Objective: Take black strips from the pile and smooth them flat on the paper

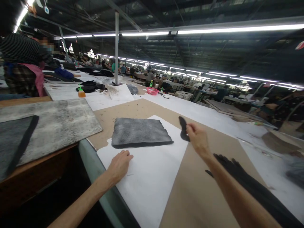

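Over the right side of the table, my right hand (198, 137) pinches a small dark curved piece (183, 126) with a narrow middle, held by its right edge. My left hand (120, 166) rests on a white sheet (154, 171), its fingers curled; whether anything is in them is hidden. Just beyond it lies a dark grey rectangular piece of material (140, 133) with ragged edges and a black front strip. Under my right forearm, a long black glove (234, 171) stretches toward the lower right corner, partly covered by the arm.
Brown paper (204, 177) covers part of the table. At left, a stained board (68, 117) carries another grey piece (16, 139). Farther back are an orange bottle (81, 92), a pink basket (152, 91) and a metal post (116, 47). A person (23, 63) bends over the table at far left.
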The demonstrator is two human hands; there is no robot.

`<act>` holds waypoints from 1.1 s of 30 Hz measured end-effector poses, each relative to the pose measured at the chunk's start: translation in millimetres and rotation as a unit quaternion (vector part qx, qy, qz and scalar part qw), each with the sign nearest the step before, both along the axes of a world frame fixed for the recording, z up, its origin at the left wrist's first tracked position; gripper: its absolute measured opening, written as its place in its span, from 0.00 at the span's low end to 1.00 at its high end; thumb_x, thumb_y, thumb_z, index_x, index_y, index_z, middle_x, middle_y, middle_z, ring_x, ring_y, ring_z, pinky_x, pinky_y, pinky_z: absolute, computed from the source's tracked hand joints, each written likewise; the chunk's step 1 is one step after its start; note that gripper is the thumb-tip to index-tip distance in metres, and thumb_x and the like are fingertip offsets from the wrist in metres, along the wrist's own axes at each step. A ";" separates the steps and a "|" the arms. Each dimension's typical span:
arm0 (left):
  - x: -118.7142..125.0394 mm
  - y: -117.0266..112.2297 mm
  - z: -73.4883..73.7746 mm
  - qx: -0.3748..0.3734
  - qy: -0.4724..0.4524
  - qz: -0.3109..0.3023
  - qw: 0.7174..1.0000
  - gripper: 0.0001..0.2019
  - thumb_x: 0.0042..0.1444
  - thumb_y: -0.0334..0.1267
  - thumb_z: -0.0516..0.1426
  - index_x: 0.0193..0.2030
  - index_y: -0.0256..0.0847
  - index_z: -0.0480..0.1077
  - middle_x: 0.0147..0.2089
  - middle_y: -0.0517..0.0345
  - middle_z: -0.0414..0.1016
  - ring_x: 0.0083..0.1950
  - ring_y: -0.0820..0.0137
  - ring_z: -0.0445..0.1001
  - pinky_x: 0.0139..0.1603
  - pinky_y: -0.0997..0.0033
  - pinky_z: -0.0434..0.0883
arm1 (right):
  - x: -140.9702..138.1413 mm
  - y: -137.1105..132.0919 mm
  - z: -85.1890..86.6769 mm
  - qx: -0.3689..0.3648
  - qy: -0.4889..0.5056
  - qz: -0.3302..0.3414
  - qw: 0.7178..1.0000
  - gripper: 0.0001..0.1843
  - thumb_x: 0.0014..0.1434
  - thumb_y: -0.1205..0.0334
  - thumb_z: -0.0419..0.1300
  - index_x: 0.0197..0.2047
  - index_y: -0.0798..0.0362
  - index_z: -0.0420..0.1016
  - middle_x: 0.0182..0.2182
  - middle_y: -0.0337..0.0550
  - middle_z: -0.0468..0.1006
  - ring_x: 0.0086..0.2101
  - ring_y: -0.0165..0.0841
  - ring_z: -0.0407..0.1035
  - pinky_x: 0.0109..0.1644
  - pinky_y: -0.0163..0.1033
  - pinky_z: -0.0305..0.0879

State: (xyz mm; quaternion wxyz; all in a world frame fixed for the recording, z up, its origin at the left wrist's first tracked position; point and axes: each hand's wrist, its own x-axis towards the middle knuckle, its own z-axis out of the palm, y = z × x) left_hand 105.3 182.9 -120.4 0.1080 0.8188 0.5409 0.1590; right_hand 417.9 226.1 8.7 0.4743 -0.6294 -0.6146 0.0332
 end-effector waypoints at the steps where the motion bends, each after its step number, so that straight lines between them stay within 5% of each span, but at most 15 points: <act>1: 0.5 -5.6 0.6 -0.033 -0.080 -0.003 0.996 0.14 0.54 0.27 0.45 0.37 0.40 0.71 0.39 0.54 0.71 0.44 0.66 0.68 0.45 0.67 0.65 | -20.2 -13.0 -16.4 0.002 -0.090 0.006 0.996 0.08 0.58 0.62 0.51 0.34 0.54 0.70 0.27 0.40 0.71 0.27 0.30 0.64 0.33 0.35 0.58; 3: 1.7 -16.7 0.7 -0.137 -0.254 -0.003 0.957 0.13 0.57 0.38 0.46 0.37 0.39 0.71 0.36 0.54 0.72 0.38 0.67 0.70 0.41 0.68 0.67 | -58.9 -37.9 -50.9 -0.007 -0.224 0.038 0.974 0.09 0.60 0.65 0.48 0.36 0.54 0.69 0.33 0.42 0.72 0.31 0.30 0.65 0.35 0.35 0.56; 6: 2.2 -30.6 0.3 -0.313 -0.469 0.049 0.824 0.22 0.56 0.53 0.47 0.41 0.34 0.67 0.35 0.49 0.74 0.32 0.68 0.71 0.32 0.70 0.69 | -105.1 -67.3 -97.0 -0.042 -0.364 0.071 0.928 0.11 0.60 0.72 0.46 0.30 0.53 0.66 0.30 0.40 0.69 0.30 0.30 0.63 0.31 0.35 0.52; 8: 0.0 -37.1 1.0 -0.379 -0.546 0.102 0.740 0.27 0.53 0.58 0.48 0.43 0.32 0.64 0.35 0.45 0.74 0.31 0.67 0.73 0.31 0.69 0.70 | -125.8 -80.6 -117.4 -0.040 -0.413 0.113 0.903 0.10 0.57 0.75 0.48 0.30 0.52 0.64 0.29 0.39 0.68 0.29 0.31 0.62 0.30 0.36 0.52; 10: -4.3 -41.2 2.6 -0.402 -0.576 0.143 0.697 0.30 0.52 0.61 0.47 0.44 0.33 0.62 0.33 0.45 0.74 0.30 0.67 0.74 0.32 0.68 0.72 | -140.4 -89.8 -128.3 -0.025 -0.440 0.161 0.883 0.08 0.55 0.75 0.51 0.31 0.52 0.63 0.30 0.40 0.67 0.30 0.33 0.61 0.31 0.38 0.52; 13: -11.5 -44.1 5.3 -0.380 -0.565 0.166 0.714 0.27 0.51 0.59 0.51 0.44 0.34 0.60 0.28 0.50 0.73 0.27 0.68 0.73 0.29 0.69 0.72 | -155.8 -98.1 -133.8 -0.003 -0.473 0.214 0.855 0.06 0.54 0.73 0.52 0.34 0.53 0.62 0.32 0.41 0.67 0.31 0.35 0.61 0.32 0.39 0.54; 17: -13.5 -43.9 5.2 -0.349 -0.530 0.191 0.749 0.20 0.45 0.36 0.59 0.44 0.35 0.58 0.23 0.61 0.68 0.23 0.71 0.70 0.23 0.73 0.71 | -167.7 -103.6 -137.8 -0.008 -0.495 0.253 0.831 0.06 0.53 0.71 0.53 0.36 0.54 0.62 0.32 0.43 0.66 0.32 0.36 0.61 0.32 0.39 0.55; 23: -5.5 -38.4 -4.2 -0.320 -0.512 0.208 0.769 0.18 0.40 0.24 0.50 0.41 0.36 0.58 0.20 0.67 0.63 0.19 0.74 0.67 0.18 0.76 0.68 | -161.0 -108.9 -129.9 -0.069 -0.444 0.268 0.852 0.08 0.56 0.75 0.49 0.37 0.54 0.64 0.35 0.42 0.68 0.34 0.35 0.62 0.36 0.39 0.59; 28: -6.3 -37.5 -14.8 -0.281 -0.506 0.190 0.793 0.20 0.39 0.26 0.49 0.43 0.38 0.58 0.20 0.67 0.63 0.20 0.72 0.67 0.17 0.75 0.67 | -117.5 -102.4 -113.9 -0.173 -0.328 0.168 0.913 0.21 0.53 0.81 0.43 0.44 0.53 0.66 0.42 0.43 0.69 0.41 0.33 0.63 0.42 0.35 0.58; 33: -11.3 -36.3 -23.0 -0.219 -0.453 0.178 0.845 0.21 0.39 0.28 0.48 0.44 0.39 0.59 0.24 0.66 0.66 0.20 0.73 0.67 0.20 0.75 0.66 | -46.3 -84.7 -123.5 -0.255 -0.256 0.036 0.932 0.21 0.49 0.81 0.42 0.40 0.55 0.67 0.39 0.43 0.71 0.36 0.32 0.65 0.38 0.34 0.56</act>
